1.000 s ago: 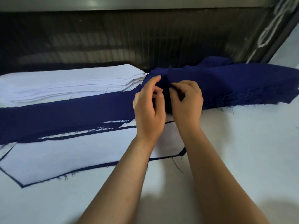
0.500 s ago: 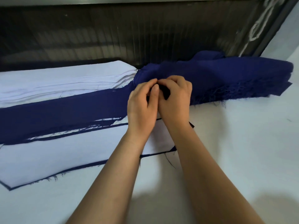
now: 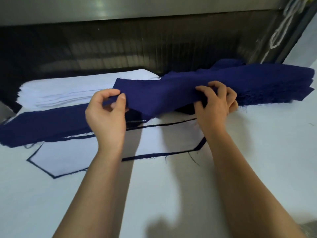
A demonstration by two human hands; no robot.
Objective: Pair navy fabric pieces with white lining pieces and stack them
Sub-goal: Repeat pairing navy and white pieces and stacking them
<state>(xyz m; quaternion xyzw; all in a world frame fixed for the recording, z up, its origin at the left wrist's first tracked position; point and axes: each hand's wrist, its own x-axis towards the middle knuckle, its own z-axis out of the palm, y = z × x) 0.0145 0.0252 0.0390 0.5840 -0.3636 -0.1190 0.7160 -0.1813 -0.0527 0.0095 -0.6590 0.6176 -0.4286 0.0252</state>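
Left hand (image 3: 106,115): thumb and forefinger pinch the near left edge of one navy piece (image 3: 154,95), held up off the table (image 3: 248,152). The other fingers are loosely curled.

Right hand (image 3: 216,103): fingers curled down onto the same navy piece at its right end, gripping it where it meets the navy pile (image 3: 271,83). The thumb is hidden under the cloth.

The lifted piece spans between the two hands and sags slightly in the middle. Its far left corner hangs over the white lining stack (image 3: 65,90).

Count:
- Navy pieces in hand: one.
- Navy pile: one, to the right and behind the right hand, with frayed edges. The layers are too many to tell.
- White lining stack: one, far left. The sheets are too thin to count.
- Long navy strip (image 3: 42,124): one, flat on the table left of the left hand.
- White lining piece (image 3: 82,153): one on top, below the hands, with navy edges showing round it. How many layers lie beneath cannot be told.
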